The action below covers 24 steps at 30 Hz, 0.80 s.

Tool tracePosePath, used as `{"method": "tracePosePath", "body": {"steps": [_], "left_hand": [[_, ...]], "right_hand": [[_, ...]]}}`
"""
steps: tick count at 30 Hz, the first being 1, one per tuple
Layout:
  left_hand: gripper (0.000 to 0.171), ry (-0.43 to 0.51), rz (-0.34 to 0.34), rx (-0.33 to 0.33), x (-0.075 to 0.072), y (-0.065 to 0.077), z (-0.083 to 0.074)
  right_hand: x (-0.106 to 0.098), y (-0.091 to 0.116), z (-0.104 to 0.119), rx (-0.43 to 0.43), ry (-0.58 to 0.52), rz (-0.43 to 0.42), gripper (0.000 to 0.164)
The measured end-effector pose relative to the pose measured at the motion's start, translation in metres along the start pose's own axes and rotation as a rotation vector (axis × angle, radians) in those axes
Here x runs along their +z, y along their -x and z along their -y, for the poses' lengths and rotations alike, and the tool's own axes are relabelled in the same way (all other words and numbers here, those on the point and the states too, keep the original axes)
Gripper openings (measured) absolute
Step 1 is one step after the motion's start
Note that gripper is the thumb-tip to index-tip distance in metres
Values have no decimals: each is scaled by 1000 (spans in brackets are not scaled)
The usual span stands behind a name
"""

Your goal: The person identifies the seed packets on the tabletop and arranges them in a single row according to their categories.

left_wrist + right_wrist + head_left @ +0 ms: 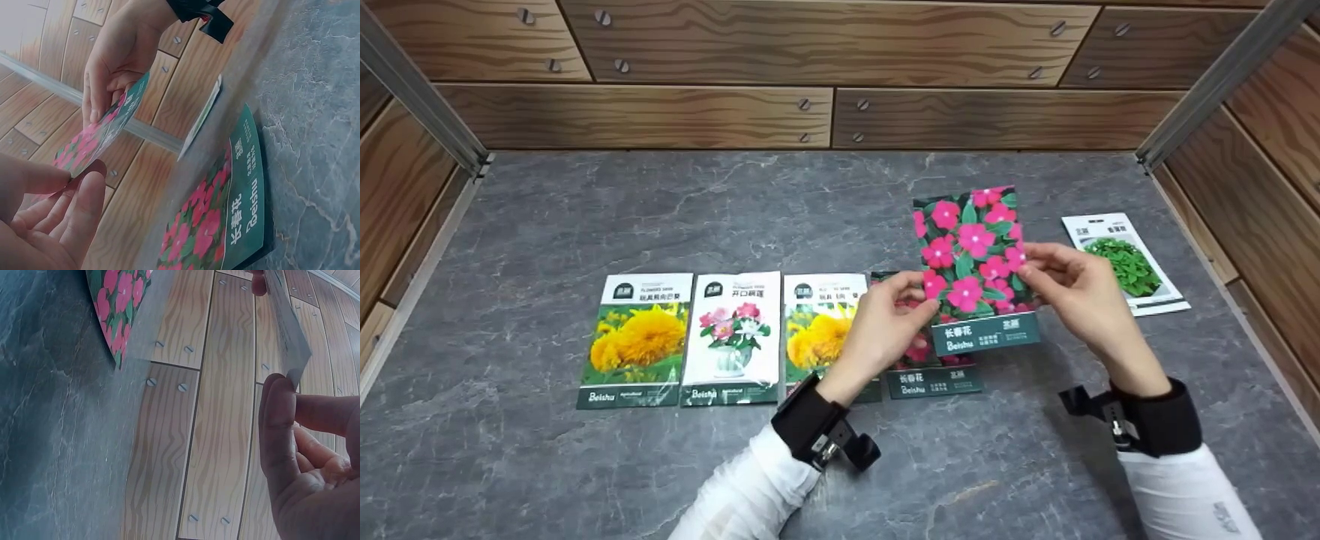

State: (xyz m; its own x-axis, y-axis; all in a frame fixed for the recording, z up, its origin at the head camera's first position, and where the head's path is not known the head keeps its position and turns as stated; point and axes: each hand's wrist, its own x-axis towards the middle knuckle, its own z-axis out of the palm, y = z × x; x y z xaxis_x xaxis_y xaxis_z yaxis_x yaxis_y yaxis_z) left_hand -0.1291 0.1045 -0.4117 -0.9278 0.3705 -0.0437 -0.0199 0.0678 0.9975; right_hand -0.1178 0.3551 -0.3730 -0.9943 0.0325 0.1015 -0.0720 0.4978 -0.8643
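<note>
Between both hands a seed packet with pink flowers [975, 240] and a green bottom band is held up above the table. My left hand [883, 330] pinches its left edge between thumb and fingers. On the opposite edge, my right hand [1076, 292] pinches it the same way; the right wrist view shows the thumb and fingers [279, 422] meeting at the packet's edge. Below it lies a second pink-flower packet [934, 381], partly covered by my left hand and the raised packet. The left wrist view shows that lower packet [208, 225] flat on the table.
Left of the hands, a yellow-flower packet [637, 341], a packet with a potted plant picture [731, 337] and another yellow-flower packet [814, 330] lie in a row. A green-leaf packet [1125, 262] lies at the right. Wood-patterned walls [660, 116] border the grey marbled table [697, 202].
</note>
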Motion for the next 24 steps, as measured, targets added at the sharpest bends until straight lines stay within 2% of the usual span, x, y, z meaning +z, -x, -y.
{"method": "tracePosePath", "body": {"steps": [8, 12, 15, 19, 21, 24], "left_hand": [[58, -13, -18, -4, 9, 4, 1], [69, -74, -25, 20, 13, 6, 2], [73, -255, -42, 111, 18, 9, 3], [66, -630, -45, 301, 21, 13, 3], [58, -776, -10, 383, 22, 15, 4], [52, -899, 65, 460, 23, 17, 4]], "right_hand": [[-5, -1, -3, 30, 37, 12, 38], [-8, -3, -7, 53, 28, 21, 40], [-13, -4, -11, 70, 8, 30, 42], [-20, -5, -17, 95, -17, 31, 37], [-23, -6, -19, 109, -34, 28, 31], [-27, -7, -23, 121, -51, 28, 25]]}}
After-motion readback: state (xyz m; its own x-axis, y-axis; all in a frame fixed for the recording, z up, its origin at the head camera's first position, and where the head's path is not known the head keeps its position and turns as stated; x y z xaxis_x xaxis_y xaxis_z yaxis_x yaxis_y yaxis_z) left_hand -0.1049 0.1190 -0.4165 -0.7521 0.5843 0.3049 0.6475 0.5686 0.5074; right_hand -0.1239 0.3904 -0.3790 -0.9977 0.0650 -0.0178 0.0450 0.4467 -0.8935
